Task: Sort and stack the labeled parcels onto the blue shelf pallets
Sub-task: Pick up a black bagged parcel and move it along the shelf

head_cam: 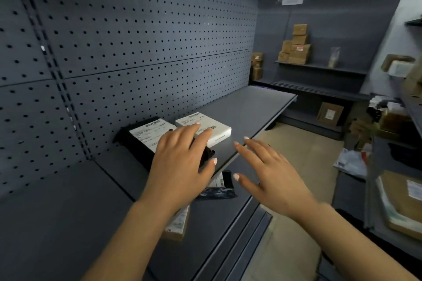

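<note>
We logged a flat black parcel with white label (146,137) just left of a white labelled box (219,131) on the grey metal shelf (251,107). Left hand (180,162) rested on both, fingers straight. Right hand (269,171) was spread wide, holding nothing.

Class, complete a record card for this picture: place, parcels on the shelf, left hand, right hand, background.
place: grey shelf backed by pegboard
parcels: black parcel and white box, side by side, both labelled
left hand: fingers straight, over the black parcel, fingertips reaching the white box
right hand: open, fingers spread, above the shelf's front edge, holding nothing
background: stacked brown boxes on a far shelf
</note>
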The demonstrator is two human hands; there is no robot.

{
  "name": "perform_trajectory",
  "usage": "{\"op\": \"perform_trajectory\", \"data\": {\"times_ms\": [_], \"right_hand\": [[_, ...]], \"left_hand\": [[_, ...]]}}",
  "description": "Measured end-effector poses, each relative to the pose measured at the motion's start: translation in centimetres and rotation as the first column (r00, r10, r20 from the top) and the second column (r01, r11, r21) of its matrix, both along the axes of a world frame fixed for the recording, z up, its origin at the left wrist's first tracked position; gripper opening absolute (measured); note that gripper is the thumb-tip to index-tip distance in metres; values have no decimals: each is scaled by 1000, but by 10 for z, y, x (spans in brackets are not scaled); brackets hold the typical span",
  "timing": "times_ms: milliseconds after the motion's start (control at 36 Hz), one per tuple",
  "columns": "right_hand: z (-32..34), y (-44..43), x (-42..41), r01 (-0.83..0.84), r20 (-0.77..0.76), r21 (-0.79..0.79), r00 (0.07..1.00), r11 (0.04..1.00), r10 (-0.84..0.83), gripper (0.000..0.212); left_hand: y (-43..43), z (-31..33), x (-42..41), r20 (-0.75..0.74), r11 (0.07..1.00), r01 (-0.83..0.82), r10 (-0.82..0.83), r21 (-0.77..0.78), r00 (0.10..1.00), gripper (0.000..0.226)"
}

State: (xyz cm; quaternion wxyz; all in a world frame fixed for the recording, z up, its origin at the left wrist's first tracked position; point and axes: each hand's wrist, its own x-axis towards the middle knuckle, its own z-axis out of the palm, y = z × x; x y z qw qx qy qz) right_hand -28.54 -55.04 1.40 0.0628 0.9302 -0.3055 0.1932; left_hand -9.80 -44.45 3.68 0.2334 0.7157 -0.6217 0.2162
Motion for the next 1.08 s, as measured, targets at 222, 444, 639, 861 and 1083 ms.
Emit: {"op": "perform_trajectory", "data": {"times_ms": [222,444,639,861,1083], "right_hand": [[-4,-69,45,-155,19,40,988,987,154,66],[-5,-124,103,-332,4,75,943,940,333,68],[-7,-167,130,-319,-157,197,923,927,351,101],[-15,-182,137,-440,-129,283,863,852,489,77],[-13,-193,131,-538,-52,258,822,802,568,69]], "left_hand": [[-29,-11,21,37,981,-167,164,102,986,58],[-46,-8,36,14,930,-355,356,99,934,61],[-58,-9,25,-5,846,-525,528,94,849,62],[-72,-18,-1,25,751,-649,652,121,758,61],[-82,-23,-11,-63,659,-717,745,227,665,81]]}}
